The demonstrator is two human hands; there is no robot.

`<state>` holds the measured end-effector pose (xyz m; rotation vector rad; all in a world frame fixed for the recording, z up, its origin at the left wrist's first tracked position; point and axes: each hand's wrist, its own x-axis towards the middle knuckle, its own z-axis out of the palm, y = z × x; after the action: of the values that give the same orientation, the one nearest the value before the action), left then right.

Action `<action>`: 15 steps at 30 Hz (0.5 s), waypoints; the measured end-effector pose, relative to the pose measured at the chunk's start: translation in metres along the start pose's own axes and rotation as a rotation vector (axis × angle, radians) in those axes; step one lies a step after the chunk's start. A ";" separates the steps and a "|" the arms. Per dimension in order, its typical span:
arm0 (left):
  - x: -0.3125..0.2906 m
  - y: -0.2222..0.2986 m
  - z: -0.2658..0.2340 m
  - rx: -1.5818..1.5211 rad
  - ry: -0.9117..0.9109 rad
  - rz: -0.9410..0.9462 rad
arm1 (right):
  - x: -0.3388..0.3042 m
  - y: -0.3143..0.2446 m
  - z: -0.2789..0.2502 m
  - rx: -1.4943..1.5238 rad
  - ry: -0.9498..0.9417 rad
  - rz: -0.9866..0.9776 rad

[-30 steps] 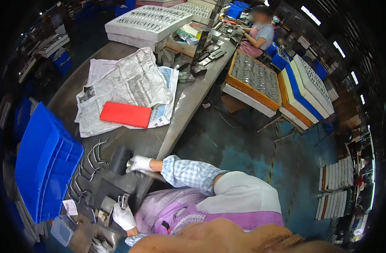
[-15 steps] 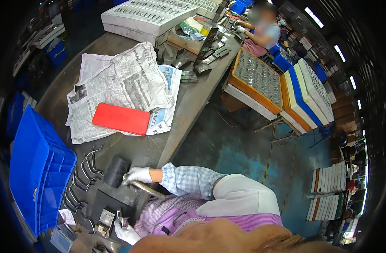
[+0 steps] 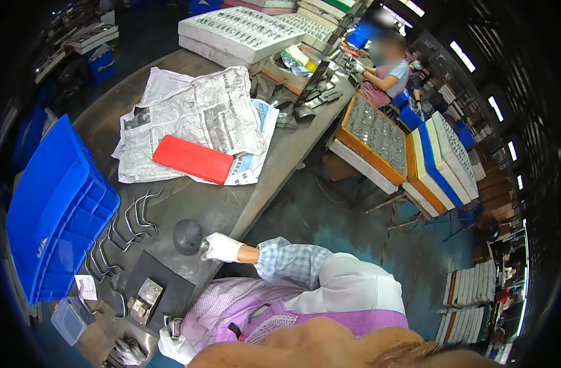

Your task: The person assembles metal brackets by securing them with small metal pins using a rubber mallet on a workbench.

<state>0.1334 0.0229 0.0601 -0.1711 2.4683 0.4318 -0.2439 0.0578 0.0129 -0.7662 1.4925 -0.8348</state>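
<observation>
My right hand point(image 3: 223, 248), in a white glove with a blue checked sleeve, grips a black mallet point(image 3: 187, 237) close to its head. The round face of the mallet shows over the table, and its handle is mostly hidden. My left hand point(image 3: 177, 345), also gloved in white, is closed around a small shiny metal piece point(image 3: 175, 326) at the table's near edge. Just beyond it, a metal block fixture point(image 3: 147, 299) sits on a dark square mat point(image 3: 170, 277). Several bent metal rods point(image 3: 133, 218) lie in a row between the mat and a blue crate point(image 3: 66, 208).
Newspaper point(image 3: 194, 116) carries a red flat case point(image 3: 193, 159). A clear plastic box point(image 3: 71, 320) and a grey-white glove point(image 3: 130, 352) are at the lower left. White trays point(image 3: 240, 30) stand at the back, orange-framed trays point(image 3: 375, 132) beyond the table. Another person point(image 3: 388, 76) sits far right.
The whole view has shifted. The mallet has turned, from its side showing to its round end showing. My left hand, with the metal piece, is slightly farther from the fixture.
</observation>
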 end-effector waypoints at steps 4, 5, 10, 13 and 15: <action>0.001 0.010 0.037 -0.334 0.305 -0.346 | 0.006 0.016 0.020 -0.405 0.159 -0.186; 0.001 0.018 0.034 -0.323 0.457 -0.404 | 0.011 0.025 0.026 -0.555 0.228 -0.251; 0.019 0.047 -0.007 -0.187 1.210 -0.578 | -0.006 0.013 0.015 -0.547 0.296 -0.217; 0.011 0.072 0.000 -0.125 1.633 -0.790 | -0.007 0.005 0.026 -0.444 0.162 -0.092; 0.006 0.040 0.088 -0.238 1.367 -0.766 | 0.001 0.017 0.027 -0.954 0.213 -0.430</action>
<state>0.1692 0.0904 0.0006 -1.9810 3.1908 0.2696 -0.2173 0.0641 -0.0031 -1.7910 1.9572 -0.4746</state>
